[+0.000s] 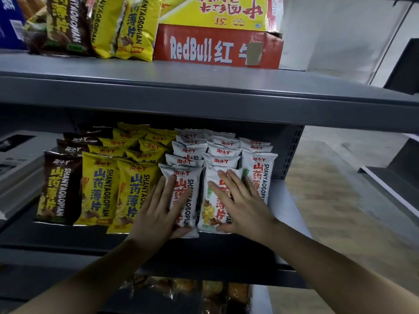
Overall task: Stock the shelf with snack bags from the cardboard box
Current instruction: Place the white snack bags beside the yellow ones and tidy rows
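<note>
Where the middle shelf (pixel 52 240) begins at the left, brown snack bags (pixel 59 189) stand in a row running toward the back, fronts facing out. Just beside them come two rows of yellow snack bags (pixel 99 189), the front pair touching each other. Right of the yellow ones, white snack bags (pixel 260 175) fill three more rows to the back panel.

The left hand (pixel 158 211) lies flat on the first white bag (pixel 189 198), at the front of the leftmost white row. Its fingers are straight and held close together against the bag's face, and the thumb sits at the bag's lower edge. This bag touches the yellow bag on its left.

The right hand (pixel 238 200) lies on the second white bag (pixel 209 205), at the front of the middle white row. Its fingers are straight and fanned apart across the print, and the thumb lies along the bottom corner. Both bags stand at the shelf's front lip, side by side and touching.

On the upper shelf (pixel 204 91), from the left, are a blue box (pixel 9 21), brown and yellow bags of the same snack, then a red RedBull carton (pixel 204 48) with a yellow carton (pixel 215 10) stacked on it. Under the middle shelf, clear-wrapped snacks (pixel 181 288) show dimly.
</note>
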Demonstrator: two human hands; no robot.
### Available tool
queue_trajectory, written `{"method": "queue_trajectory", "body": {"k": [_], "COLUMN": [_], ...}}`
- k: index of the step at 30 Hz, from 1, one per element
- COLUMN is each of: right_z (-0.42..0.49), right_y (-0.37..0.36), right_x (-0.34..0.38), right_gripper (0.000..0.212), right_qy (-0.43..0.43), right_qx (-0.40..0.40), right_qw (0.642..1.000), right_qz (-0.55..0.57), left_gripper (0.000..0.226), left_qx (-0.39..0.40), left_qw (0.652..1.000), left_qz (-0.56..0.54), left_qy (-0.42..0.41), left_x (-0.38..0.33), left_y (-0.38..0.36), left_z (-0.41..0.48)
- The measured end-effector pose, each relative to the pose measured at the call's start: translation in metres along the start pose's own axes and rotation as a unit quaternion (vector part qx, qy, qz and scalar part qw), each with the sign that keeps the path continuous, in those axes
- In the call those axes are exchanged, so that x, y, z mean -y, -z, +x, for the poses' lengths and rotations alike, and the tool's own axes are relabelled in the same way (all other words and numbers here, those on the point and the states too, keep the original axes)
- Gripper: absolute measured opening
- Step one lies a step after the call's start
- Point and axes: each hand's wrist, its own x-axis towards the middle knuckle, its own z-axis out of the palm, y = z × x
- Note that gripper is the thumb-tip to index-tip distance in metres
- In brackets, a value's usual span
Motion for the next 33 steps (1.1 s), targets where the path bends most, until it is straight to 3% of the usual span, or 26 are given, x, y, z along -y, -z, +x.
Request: {"method": "queue_trajectory", "body": {"k": [11,14,19,24,28,33], "right_z": [0.004,0.007,0.002,-0.012,-0.035,-0.067], "right_y": [0.01,0.021,0.036,0.049,0.058,0.072], "right_x": [0.008,0.011,0.02,0.031,0.036,0.034], "right_gripper": [0.115,0.107,0.083,0.062,0.055,0.055], "right_qy": [-0.018,-0.026,-0.031,-0.039,-0.036,-0.016], "right_qx": [0.029,0.051,0.05,0.018,0.016,0.038], "right_qw": [0.999,0.998,0.998,0.997,0.997,0.998], "right_qz": [-0.008,0.009,0.011,0.057,0.069,0.057], "left_gripper": [0.099,0.112,0.114,0.091,0.06,0.05], "left_qx": [-0.022,-0.01,0.02,0.021,-0.005,0.01], "left_qw": [0.999,0.999,0.996,0.996,1.0,0.998], "left_qz": [0.034,0.035,0.042,0.037,0.007,-0.035], "left_qy": [0.02,0.038,0.073,0.081,0.027,-0.045], "left_x": [-0.009,-0.016,-0.026,-0.038,-0.054,-0.086], "left_y": [0.009,0.02,0.034,0.045,0.056,0.068], "left_z": [0.006,0.009,0.006,-0.003,-0.018,-0.033]}}
